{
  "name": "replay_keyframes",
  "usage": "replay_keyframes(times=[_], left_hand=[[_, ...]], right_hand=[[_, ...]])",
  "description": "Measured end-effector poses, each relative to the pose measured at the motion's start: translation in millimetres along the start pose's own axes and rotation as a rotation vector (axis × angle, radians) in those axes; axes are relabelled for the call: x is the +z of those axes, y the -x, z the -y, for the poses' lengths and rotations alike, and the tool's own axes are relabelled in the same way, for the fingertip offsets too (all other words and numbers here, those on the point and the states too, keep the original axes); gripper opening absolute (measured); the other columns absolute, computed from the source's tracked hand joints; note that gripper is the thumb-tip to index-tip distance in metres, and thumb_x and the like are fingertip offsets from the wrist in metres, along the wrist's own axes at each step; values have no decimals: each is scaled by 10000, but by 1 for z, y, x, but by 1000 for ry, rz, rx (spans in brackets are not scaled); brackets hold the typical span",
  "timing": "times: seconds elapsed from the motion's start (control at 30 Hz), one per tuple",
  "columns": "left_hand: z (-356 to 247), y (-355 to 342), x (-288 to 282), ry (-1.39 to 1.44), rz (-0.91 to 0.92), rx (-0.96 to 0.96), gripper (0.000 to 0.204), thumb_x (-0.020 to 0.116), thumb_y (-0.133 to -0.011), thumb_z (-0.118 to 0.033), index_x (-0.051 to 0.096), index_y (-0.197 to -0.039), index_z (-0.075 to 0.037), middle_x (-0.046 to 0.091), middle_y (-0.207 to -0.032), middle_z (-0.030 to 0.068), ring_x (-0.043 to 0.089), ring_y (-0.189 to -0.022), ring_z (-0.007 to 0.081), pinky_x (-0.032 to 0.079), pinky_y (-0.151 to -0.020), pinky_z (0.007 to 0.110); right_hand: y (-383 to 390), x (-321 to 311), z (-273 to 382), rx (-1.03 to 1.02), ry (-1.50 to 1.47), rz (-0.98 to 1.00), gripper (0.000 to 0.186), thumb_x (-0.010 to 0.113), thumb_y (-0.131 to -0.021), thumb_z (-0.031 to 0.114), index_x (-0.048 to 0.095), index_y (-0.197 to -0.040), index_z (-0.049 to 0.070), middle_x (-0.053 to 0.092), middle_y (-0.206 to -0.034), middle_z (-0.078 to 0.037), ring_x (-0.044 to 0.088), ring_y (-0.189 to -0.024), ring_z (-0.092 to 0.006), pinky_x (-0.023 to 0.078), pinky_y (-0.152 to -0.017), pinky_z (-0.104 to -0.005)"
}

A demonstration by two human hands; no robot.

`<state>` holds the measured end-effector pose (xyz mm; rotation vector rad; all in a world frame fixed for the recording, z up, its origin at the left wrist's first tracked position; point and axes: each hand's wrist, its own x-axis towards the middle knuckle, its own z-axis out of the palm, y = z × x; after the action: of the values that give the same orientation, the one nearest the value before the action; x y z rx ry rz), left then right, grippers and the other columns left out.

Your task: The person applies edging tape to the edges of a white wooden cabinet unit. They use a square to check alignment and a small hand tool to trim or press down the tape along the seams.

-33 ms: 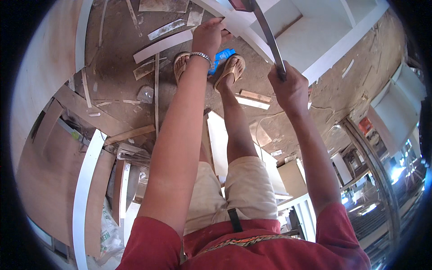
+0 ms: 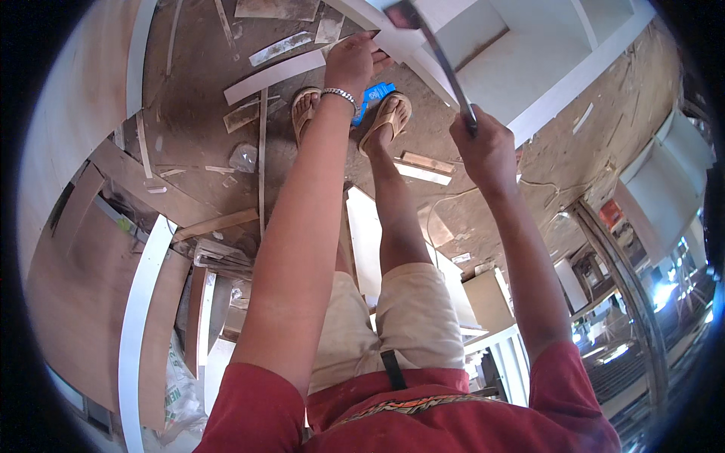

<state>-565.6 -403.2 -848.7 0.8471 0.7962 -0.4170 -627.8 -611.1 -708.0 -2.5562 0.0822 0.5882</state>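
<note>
My right hand (image 2: pixel 483 147) is closed round the lower end of a hammer (image 2: pixel 444 62). Its long dark handle slants up and left, and the blurred reddish-dark head hangs over a white panelled cabinet frame (image 2: pixel 540 113). My left hand (image 2: pixel 351 62), a chain bracelet at its wrist, is at the frame's near left corner. Thumb and forefinger come together there by a small dark tip; the other fingers reach toward the white edge. Whatever the pinch holds is too small to make out.
Wood strips (image 2: pixel 276 77) and scraps litter the dirt floor. Between my sandalled feet lies a blue package (image 2: pixel 371 98). A big pale panel (image 2: pixel 83 113) stands at left, boards (image 2: pixel 155 302) lean below it, and a cord (image 2: pixel 434 215) trails at right.
The hammer head has dropped slightly toward the frame corner, and my right hand has shifted a little left. My left hand has hardly moved.
</note>
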Motion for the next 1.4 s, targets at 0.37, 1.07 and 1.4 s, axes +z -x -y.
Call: replay_keyframes(times=[0.37, 1.07, 1.4], left_hand=[[-6, 2, -6, 25, 5, -16, 390, 493, -969, -27, 530, -1332, 110, 655, -1231, 230, 696, -1129, 305, 609, -977, 392], [10, -15, 17, -857, -242, 393, 401, 800, -894, -324, 685, -1044, 30, 756, -974, 154, 739, -834, 210, 591, -733, 350], [0, -6, 21, -484, -81, 184, 302, 759, -937, -211, 664, -1070, 43, 733, -964, 116, 721, -815, 172, 631, -660, 325]], right_hand=[[3, -5, 10, 18, 63, 34, 116, 656, -927, 117, 624, -956, 9, 675, -836, -220, 684, -769, -426, 530, -679, -506], [43, -19, -31, 84, 16, -10, 146, 676, -935, 140, 637, -907, 2, 654, -776, -204, 670, -706, -399, 508, -639, -486], [46, -17, -32, 103, 65, -8, 130, 659, -938, 136, 628, -935, 10, 668, -799, -210, 669, -719, -416, 511, -651, -516]])
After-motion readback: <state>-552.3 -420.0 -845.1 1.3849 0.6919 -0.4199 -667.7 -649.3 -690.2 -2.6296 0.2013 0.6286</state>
